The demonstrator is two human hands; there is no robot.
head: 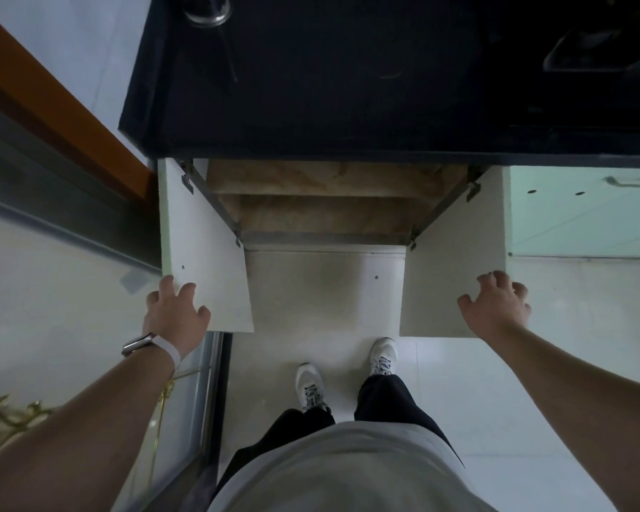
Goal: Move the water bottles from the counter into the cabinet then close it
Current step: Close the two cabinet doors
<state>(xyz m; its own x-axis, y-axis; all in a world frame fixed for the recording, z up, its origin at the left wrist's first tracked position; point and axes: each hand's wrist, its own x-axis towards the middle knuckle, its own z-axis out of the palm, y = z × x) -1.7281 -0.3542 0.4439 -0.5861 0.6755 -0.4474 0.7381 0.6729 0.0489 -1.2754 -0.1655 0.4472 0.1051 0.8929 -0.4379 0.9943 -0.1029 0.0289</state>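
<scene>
I look straight down at a cabinet (322, 201) under a black counter (329, 86), both white doors swung wide open. My left hand (176, 314) grips the outer edge of the left door (204, 260). My right hand (496, 306) rests with spread fingers on the outer edge of the right door (455, 267). Inside the cabinet I see brownish shelves; no bottle shows in there. At the counter's far left edge stands a clear round object (207, 9), perhaps a bottle, cut off by the frame.
A dark object (599, 49) lies on the counter at the far right. A mint-green cabinet front with a handle (584, 212) adjoins on the right. A glass panel with an orange frame (52, 116) stands on the left. My feet (348, 375) are on the white floor before the cabinet.
</scene>
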